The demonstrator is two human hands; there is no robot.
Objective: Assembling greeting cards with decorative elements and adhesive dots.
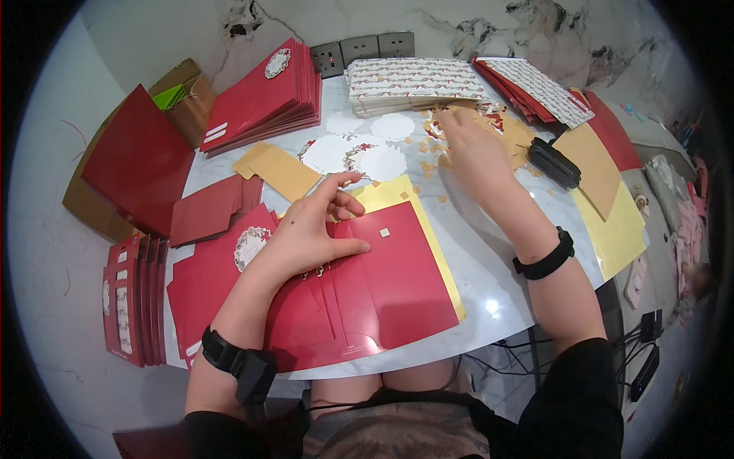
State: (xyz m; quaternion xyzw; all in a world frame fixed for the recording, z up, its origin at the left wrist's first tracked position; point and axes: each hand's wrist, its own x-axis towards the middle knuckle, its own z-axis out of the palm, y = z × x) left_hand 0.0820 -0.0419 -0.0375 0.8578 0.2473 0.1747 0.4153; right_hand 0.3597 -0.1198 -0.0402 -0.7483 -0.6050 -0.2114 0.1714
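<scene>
My left hand (321, 222) rests over a red card folder (405, 283) lying near the front of the table. Its thumb is stretched out on the folder and its fingers are apart, slightly curled, with nothing held. A small whitish square (384, 232) sits on the folder's right panel. Farther off, my right hand (470, 145) reaches down into a scatter of small tan pieces (436, 153), beside a tan sheet (508, 138). Its fingers are bent together at the tips; whatever they pinch is hidden. A yellow sheet (451, 291) shows from under the folder.
White scalloped paper labels (382, 162) lie mid-table, near a tan envelope (287, 170). Stacked red folders (260, 99) stand back left; patterned white cards (417, 83) stand at the back. A black handheld device (554, 162) lies right. Red window boxes (134, 306) stand left.
</scene>
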